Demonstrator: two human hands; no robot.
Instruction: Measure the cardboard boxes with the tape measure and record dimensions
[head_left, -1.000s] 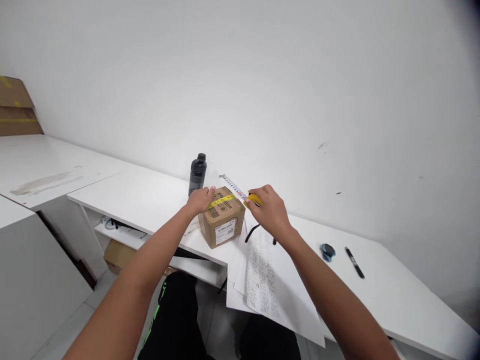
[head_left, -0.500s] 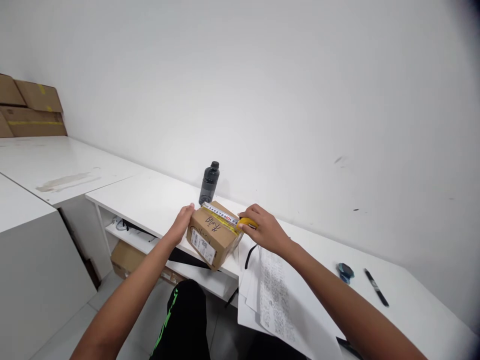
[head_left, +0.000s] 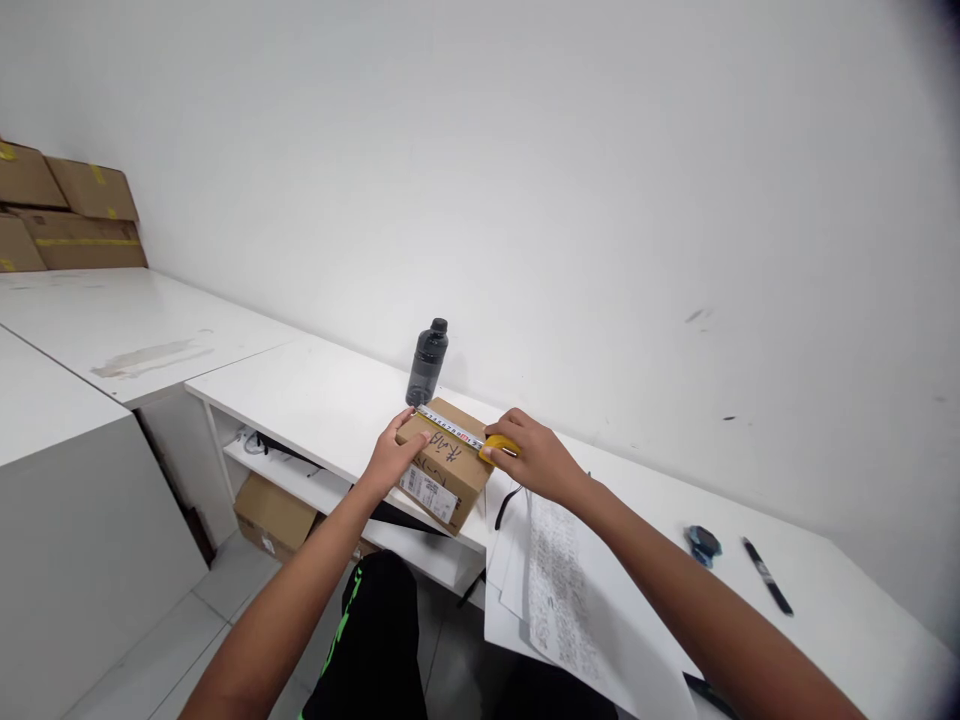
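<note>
A small cardboard box (head_left: 453,470) with black handwriting and a white label sits tilted at the front edge of the white desk. My left hand (head_left: 393,455) grips its left side, thumb on the top face and fingers at the far left corner. In my right hand (head_left: 536,458) is a yellow tape measure (head_left: 500,446), held against the box's right edge. Its numbered blade (head_left: 451,426) runs out across the top of the box to the left, ending near my left fingertips.
Behind the box stands a dark water bottle (head_left: 427,362). Handwritten paper sheets (head_left: 562,600) lie to the right, then a blue-black roundish object (head_left: 703,545) and a black pen (head_left: 767,576). Cardboard boxes (head_left: 90,220) are stacked far left; another box (head_left: 276,512) rests under the desk.
My left hand has shifted onto the top of the box, its thumb now near the blade. The box is turned slightly. My right hand still holds the tape measure at the right edge.
</note>
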